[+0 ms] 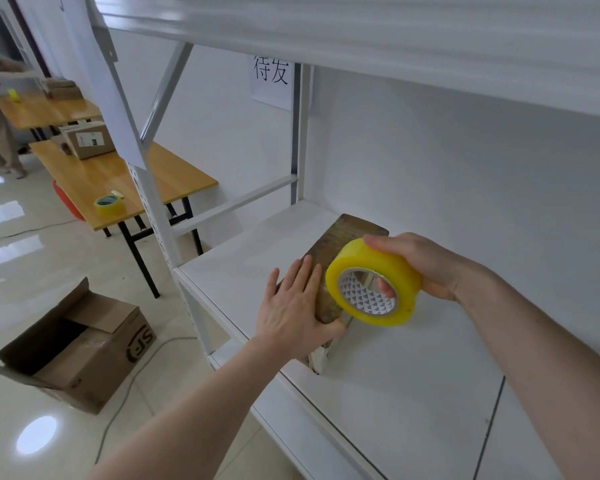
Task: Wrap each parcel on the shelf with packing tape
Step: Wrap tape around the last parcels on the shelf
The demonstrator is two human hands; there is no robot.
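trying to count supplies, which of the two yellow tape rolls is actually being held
The yellow tape roll over the shelf, gripped by the right hand beside the parcel. The other roll lies untouched on the wooden table.

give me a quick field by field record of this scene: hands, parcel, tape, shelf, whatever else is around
left hand: left hand lies flat with straight fingers on the parcel, thumb at its near edge
right hand: right hand grips the tape roll, fingers through its core
parcel: brown parcel stands on the shelf, glossy with tape
tape roll: yellow tape roll held just over the parcel's top
shelf: white metal shelf, paper sign on the wall behind
floor: open cardboard box
tables: second tape roll on the nearer wooden table
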